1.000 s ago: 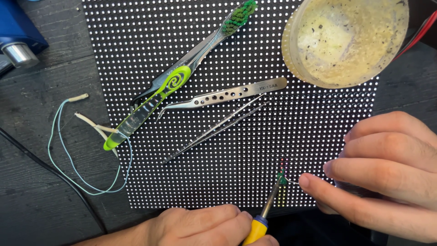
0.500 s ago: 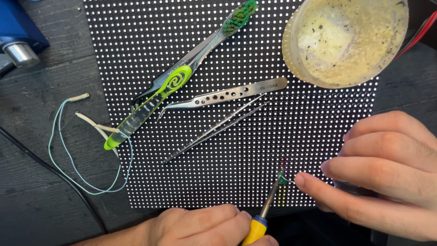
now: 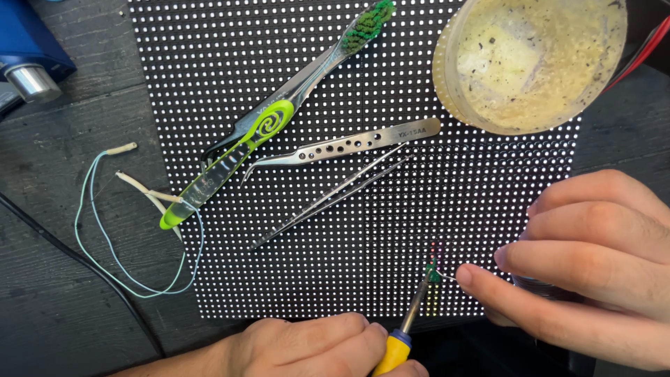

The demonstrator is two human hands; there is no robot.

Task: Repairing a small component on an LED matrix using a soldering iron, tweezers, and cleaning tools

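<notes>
Pointing up-right, soldering iron [image 3: 412, 321] in left hand [image 3: 314, 349] touches panel [image 3: 279, 105].

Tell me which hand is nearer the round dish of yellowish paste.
Right. The right hand lies just below the dish, toward the panel's right edge. The left hand is at the bottom edge, gripping the yellow-handled tool, clearly farther off.

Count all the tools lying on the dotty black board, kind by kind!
Toothbrush: 1
Tweezers: 2, a wide pair with holes and a thin pair
Round yellowish dish: 1
Total: 4 on the board
</notes>
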